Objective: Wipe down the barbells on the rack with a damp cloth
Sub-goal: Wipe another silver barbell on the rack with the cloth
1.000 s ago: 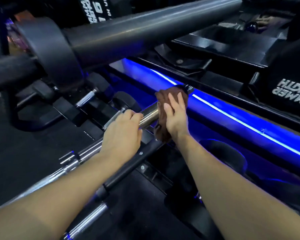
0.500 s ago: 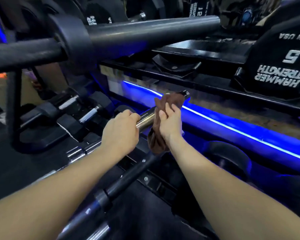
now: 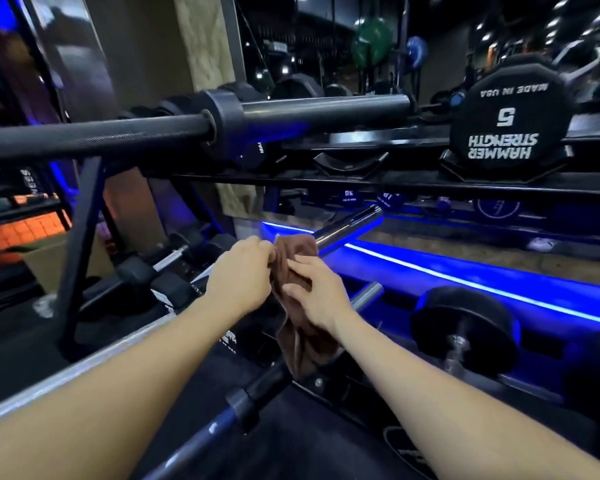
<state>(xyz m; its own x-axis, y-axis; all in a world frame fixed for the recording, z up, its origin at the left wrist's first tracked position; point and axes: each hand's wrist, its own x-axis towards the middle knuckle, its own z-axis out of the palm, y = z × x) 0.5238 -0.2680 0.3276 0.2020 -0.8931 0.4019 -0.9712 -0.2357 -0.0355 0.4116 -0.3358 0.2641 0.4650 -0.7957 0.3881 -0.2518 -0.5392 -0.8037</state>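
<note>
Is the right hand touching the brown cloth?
Touching. The head view shows the right hand lying on the brown cloth, fingers pressed flat against it over the chrome barbell.

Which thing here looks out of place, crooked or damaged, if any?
Nothing stands out. The brown cloth is draped over the chrome barbell sleeve between the left hand and the right hand. The black barbell lies level above, and the 5 lb dumbbell sits in its cradle.
</note>
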